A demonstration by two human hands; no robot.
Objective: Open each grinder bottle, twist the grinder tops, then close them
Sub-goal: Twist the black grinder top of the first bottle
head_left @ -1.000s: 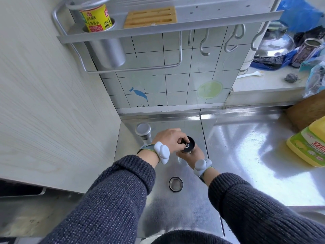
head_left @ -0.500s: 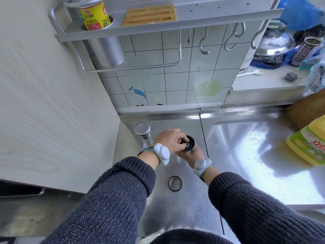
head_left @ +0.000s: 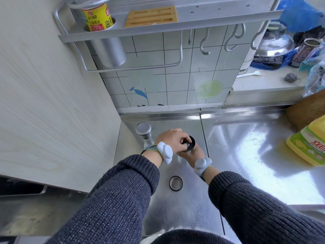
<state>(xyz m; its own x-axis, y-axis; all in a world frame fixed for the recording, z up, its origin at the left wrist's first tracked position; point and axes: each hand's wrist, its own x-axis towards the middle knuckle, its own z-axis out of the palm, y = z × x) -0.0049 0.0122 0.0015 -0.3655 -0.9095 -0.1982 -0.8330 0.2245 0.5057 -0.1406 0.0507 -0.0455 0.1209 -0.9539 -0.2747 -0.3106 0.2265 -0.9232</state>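
An uncapped grinder bottle (head_left: pixel 190 144) with a black grinder top stands on the steel counter (head_left: pixel 246 155). My left hand (head_left: pixel 171 138) grips its black top from above. My right hand (head_left: pixel 195 154) wraps the glass body below, mostly hidden under the left. Its round metal cap (head_left: pixel 176 183) lies open side up on the counter, nearer to me. A second grinder bottle (head_left: pixel 144 130) with its silver cap on stands just left of my left hand, in the corner.
A wood-grain panel (head_left: pixel 52 103) walls the left side. Above hangs a metal rack (head_left: pixel 158 27) with hooks and a yellow can (head_left: pixel 96 18). A yellow detergent bottle (head_left: pixel 309 143) lies at the right edge, and a ledge with pots sits behind it.
My hands stay on the uncapped grinder; the left fingers have shifted slightly around the black top. The view has drifted a little.
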